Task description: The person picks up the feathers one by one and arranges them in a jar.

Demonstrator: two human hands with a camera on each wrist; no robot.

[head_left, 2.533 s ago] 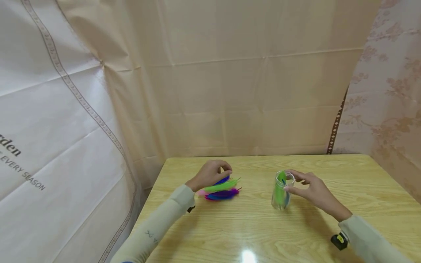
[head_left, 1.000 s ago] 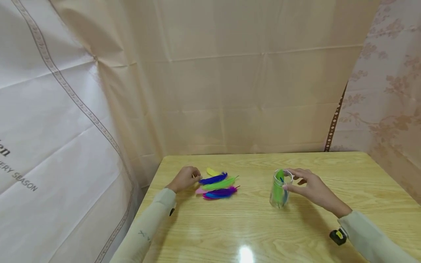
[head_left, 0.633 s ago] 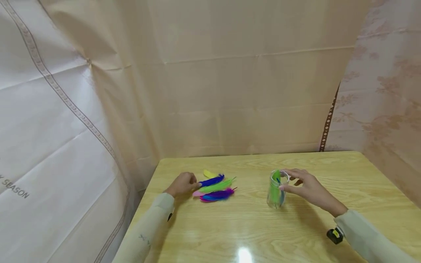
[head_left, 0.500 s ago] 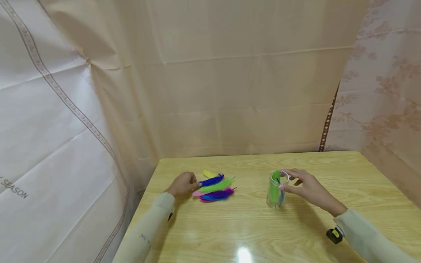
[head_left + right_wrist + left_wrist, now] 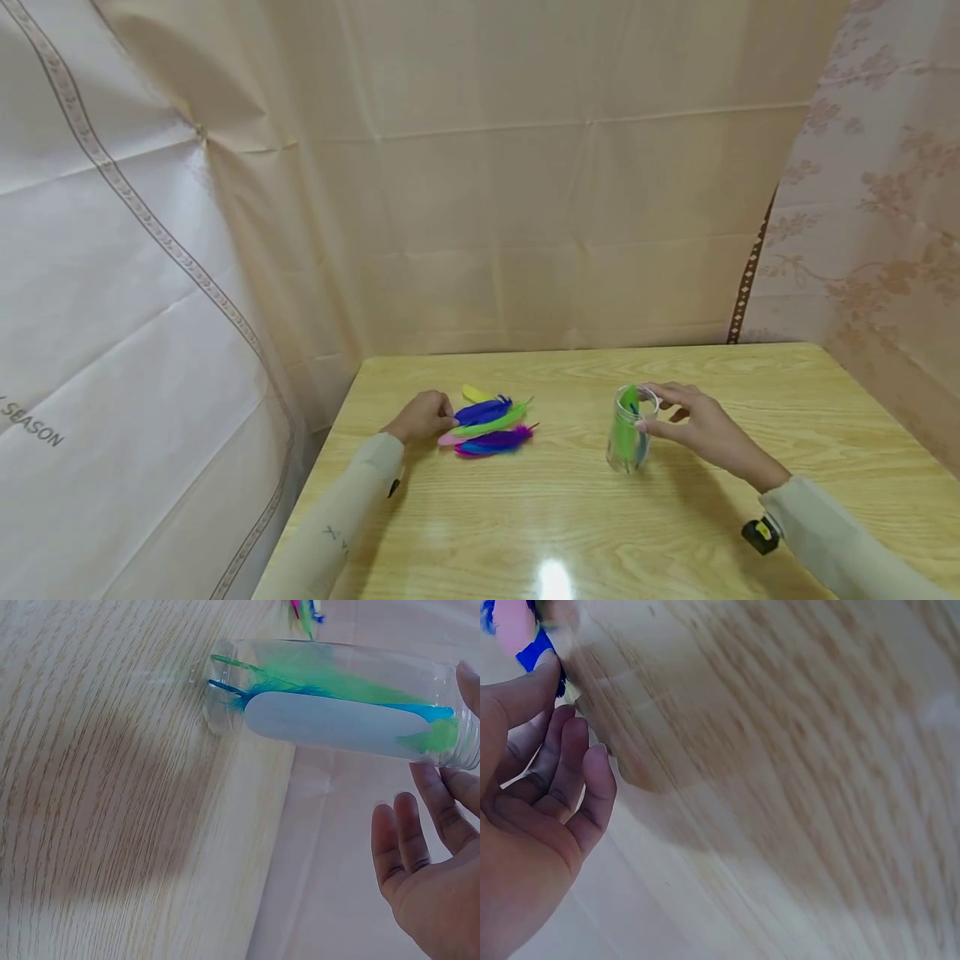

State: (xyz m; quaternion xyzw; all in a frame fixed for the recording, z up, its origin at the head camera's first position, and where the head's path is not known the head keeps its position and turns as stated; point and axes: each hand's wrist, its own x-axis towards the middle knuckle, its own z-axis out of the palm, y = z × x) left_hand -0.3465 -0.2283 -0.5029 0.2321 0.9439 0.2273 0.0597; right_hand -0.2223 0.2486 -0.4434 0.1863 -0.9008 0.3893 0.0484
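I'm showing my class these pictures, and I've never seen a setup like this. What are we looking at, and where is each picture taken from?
There is no machine here, just a person's two bare hands. The wide picture comes from a camera worn on the head, looking forward and down. The two close pictures come from cameras on each wrist.

On the wooden table lie loose feathers, including yellow, light green, pink and purple ones. The left hand pinches the end of a dark blue feather. The right hand grips a clear jar near its rim; green and blue feathers are inside.
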